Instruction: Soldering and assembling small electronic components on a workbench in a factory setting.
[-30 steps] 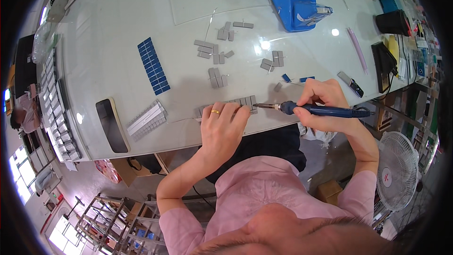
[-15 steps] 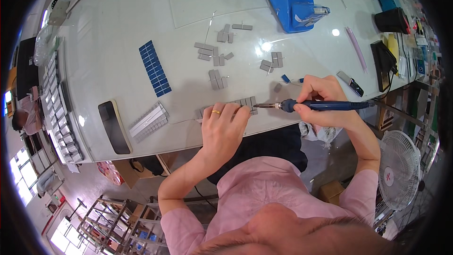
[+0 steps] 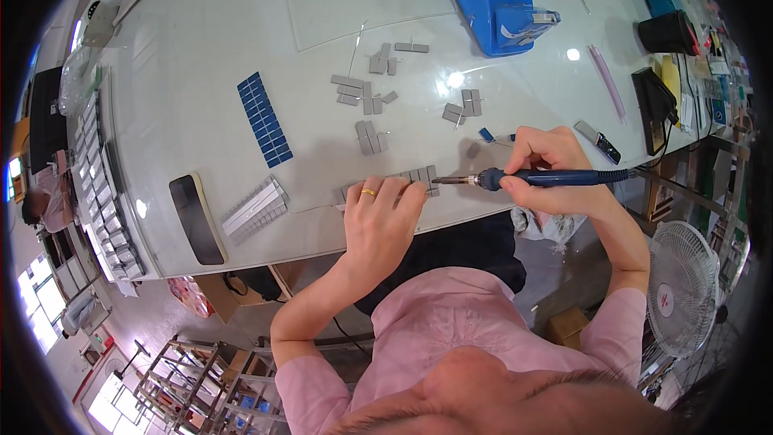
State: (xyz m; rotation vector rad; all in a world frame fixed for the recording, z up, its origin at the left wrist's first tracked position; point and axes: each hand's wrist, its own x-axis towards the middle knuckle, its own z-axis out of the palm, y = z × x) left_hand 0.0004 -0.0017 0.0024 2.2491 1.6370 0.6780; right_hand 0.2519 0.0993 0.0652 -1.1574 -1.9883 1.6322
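Slightly swung since the earliest frame is the rear of the soldering iron (image 3: 592,178) with its dark-blue handle and slim metal tip, now angled a little farther from the body, while the tip stays at the same spot; the left hand (image 3: 377,221) lies flat with fingers lightly bent, pressing down on a narrow grey strip of small rectangular plates (image 3: 417,174) near the white table's (image 3: 306,229) front edge; the right hand (image 3: 564,149) is closed pen-fashion round the iron; the strip's long axis runs left to right, its right end tipped slightly away from the person, and the iron lies nearly in line, pointing left at that end; whether tip and strip touch is too fine to tell; the step in hand looks like heating a joint there, and the next move seems to call for a steady left hand and a clean lift of the tip; left of the strip lie a stack of ribbed grey strips (image 3: 255,209) and a black-screened phone (image 3: 197,217); farther off rest a blue segmented panel (image 3: 265,120), loose grey rectangular pieces with thin wires (image 3: 370,137) and, farthest, a bright-blue plastic tape dispenser (image 3: 483,0).
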